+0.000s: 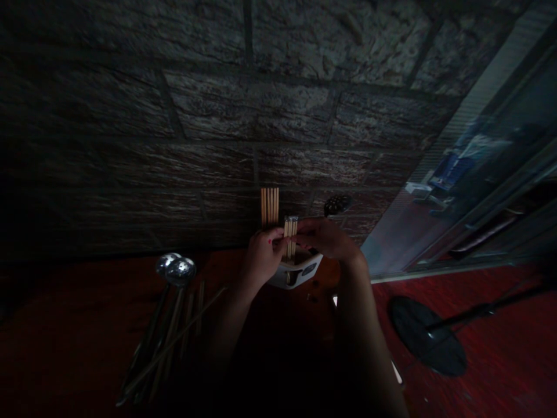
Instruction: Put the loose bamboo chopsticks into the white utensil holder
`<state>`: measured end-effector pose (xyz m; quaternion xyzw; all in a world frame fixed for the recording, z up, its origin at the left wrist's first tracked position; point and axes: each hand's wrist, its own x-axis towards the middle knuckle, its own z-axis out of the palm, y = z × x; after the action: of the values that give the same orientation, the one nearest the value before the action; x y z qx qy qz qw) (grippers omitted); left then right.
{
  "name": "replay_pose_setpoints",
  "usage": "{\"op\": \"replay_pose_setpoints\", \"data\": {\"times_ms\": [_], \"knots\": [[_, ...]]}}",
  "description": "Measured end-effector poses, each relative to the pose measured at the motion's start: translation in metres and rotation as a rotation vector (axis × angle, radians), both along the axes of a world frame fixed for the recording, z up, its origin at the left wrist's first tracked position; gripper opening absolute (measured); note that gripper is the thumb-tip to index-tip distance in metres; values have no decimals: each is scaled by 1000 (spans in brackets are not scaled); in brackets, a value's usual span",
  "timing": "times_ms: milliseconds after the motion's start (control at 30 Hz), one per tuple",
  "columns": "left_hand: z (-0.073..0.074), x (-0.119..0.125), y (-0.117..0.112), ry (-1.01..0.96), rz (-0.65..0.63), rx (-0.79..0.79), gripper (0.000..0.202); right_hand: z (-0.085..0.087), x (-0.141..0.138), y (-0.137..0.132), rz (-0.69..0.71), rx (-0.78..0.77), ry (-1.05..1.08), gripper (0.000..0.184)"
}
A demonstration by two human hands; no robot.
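Observation:
A small bundle of chopsticks (290, 239) with shiny ends stands upright between my hands. The fingers of my left hand (262, 253) are closed on its left side, and my right hand (322, 237) pinches it from the right. Both hands are over a white holder (287, 281), with the bundle's lower end at its front wall. Behind my left hand, a row of other chopsticks (270, 206) stands upright against the wall side. A black slotted spoon (337, 204) rises behind my right hand; its handle is hidden.
Two metal ladles (180, 271) lie on the dark reddish table (100, 302) at left, with several loose chopsticks (191, 316) beside them. A stone-block wall (217, 168) closes off the back. At right are a glass panel (435, 191) and a round black stand base (426, 335) on red flooring.

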<state>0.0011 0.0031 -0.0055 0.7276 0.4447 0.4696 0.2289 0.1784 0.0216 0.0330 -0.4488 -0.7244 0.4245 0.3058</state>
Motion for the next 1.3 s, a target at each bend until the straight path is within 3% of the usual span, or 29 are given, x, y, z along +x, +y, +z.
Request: {"op": "replay_pose_setpoints", "data": {"times_ms": [567,833,1300], "knots": [[5,-5,1,-77,-60,-126,21,11,-5,-8,39,27,-33,23],[2,-8,2,-113,-58,-190,18,4,-5,-4,44,16,-10,21],[4,-10,2,-125,-55,-209,12,6,-5,-7,58,53,-37,22]]}}
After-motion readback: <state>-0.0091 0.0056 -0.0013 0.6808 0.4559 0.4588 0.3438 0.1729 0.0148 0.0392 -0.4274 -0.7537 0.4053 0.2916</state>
